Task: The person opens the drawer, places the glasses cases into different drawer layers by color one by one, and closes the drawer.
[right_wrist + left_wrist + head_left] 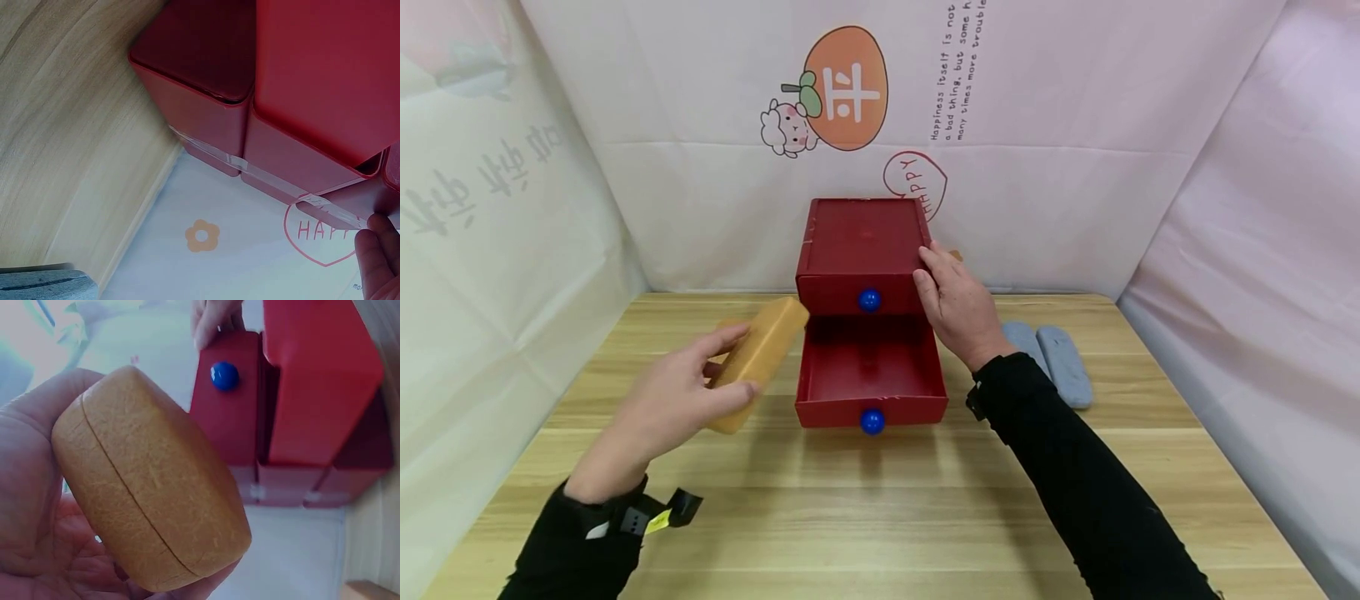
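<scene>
The site is a screened tabletop booth, wider room indeterminable — a wood-grain table (865, 533) bounded on three sides by white sheets (1060, 217) bearing cartoon fruit (850, 125).

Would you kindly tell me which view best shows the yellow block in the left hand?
The left wrist view: the block appears largest there, its seam clear. The head view shows it smaller, partly covered by the left hand; the right wrist view doesn't show it.

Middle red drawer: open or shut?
Open. The middle red drawer juts out well past the top drawer in all three views, and the head view looks down into it.
</scene>
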The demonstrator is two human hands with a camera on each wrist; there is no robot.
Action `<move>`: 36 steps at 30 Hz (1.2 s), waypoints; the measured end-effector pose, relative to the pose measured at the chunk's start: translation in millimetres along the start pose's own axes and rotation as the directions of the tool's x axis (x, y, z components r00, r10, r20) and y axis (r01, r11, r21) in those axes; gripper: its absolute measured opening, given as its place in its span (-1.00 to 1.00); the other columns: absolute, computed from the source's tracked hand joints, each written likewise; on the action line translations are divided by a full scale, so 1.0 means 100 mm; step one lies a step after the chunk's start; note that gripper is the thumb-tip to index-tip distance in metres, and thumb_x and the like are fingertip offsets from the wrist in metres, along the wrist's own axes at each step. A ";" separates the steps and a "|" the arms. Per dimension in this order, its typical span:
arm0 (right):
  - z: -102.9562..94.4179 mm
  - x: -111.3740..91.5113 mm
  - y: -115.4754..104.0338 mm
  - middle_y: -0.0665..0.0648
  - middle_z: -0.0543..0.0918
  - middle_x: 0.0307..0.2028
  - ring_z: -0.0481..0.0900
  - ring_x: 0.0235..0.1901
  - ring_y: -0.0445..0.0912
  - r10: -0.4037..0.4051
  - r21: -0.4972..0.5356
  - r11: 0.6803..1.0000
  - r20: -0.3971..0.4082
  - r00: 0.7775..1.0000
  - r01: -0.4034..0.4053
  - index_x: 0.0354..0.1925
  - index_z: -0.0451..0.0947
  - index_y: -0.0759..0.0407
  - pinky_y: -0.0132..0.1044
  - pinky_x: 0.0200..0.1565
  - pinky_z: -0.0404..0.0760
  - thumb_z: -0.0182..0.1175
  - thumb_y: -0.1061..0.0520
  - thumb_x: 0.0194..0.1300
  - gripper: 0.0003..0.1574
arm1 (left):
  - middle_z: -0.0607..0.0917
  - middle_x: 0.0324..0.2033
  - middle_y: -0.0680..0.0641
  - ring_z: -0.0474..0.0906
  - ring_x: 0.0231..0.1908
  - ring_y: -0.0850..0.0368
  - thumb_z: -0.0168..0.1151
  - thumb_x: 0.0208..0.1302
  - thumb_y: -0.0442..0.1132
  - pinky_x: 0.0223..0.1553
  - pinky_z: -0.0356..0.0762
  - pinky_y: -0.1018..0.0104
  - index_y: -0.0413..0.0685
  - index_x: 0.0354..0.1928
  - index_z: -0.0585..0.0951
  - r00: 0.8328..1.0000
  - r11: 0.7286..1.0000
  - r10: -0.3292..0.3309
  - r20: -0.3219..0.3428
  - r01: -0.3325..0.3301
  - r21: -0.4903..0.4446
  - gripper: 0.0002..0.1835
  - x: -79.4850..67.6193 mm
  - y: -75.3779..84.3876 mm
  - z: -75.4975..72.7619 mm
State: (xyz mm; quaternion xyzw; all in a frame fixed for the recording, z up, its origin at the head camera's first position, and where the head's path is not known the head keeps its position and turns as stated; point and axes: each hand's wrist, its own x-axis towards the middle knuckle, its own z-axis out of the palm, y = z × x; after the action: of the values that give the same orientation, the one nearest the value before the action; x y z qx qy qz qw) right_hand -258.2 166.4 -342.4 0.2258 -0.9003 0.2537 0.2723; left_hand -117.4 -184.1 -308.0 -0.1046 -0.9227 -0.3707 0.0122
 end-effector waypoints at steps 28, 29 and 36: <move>0.00 -0.01 0.01 0.10 0.26 0.46 0.20 0.40 -0.12 -0.006 0.004 1.000 0.002 1.000 0.006 0.46 0.25 0.09 -0.07 0.31 0.35 -0.28 -0.28 0.51 -0.23 | 0.58 -0.30 0.07 0.47 -0.31 0.08 0.19 0.03 0.08 -0.43 0.53 0.20 0.27 0.28 0.52 0.968 0.956 0.066 0.242 -0.131 0.264 -0.35 0.64 0.70 0.45; 0.00 -0.01 0.01 0.10 0.26 0.46 0.20 0.40 -0.12 -0.006 0.006 1.000 0.002 1.000 0.006 0.46 0.25 0.09 -0.06 0.31 0.36 -0.28 -0.28 0.51 -0.23 | 0.58 -0.31 0.07 0.47 -0.31 0.08 0.19 0.03 0.08 -0.42 0.53 0.20 0.25 0.27 0.53 0.967 0.955 0.067 0.245 -0.133 0.267 -0.35 0.66 0.71 0.47; 0.00 -0.02 0.01 0.12 0.27 0.45 0.20 0.40 -0.12 -0.011 0.015 1.000 -0.014 1.000 0.012 0.45 0.26 0.09 -0.06 0.31 0.36 -0.27 -0.28 0.51 -0.23 | 0.60 -0.36 0.10 0.47 -0.35 0.10 0.14 0.07 0.10 -0.37 0.49 0.21 0.15 0.23 0.56 0.960 0.932 0.116 0.254 -0.193 0.308 -0.39 0.79 0.75 0.62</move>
State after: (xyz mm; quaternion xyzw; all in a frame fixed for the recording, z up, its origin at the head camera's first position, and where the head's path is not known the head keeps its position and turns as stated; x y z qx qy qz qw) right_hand -257.2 168.0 -344.1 0.2312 -0.8951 0.2604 0.2785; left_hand -176.3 -74.0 -294.2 -0.2163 -0.9555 -0.1945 -0.0488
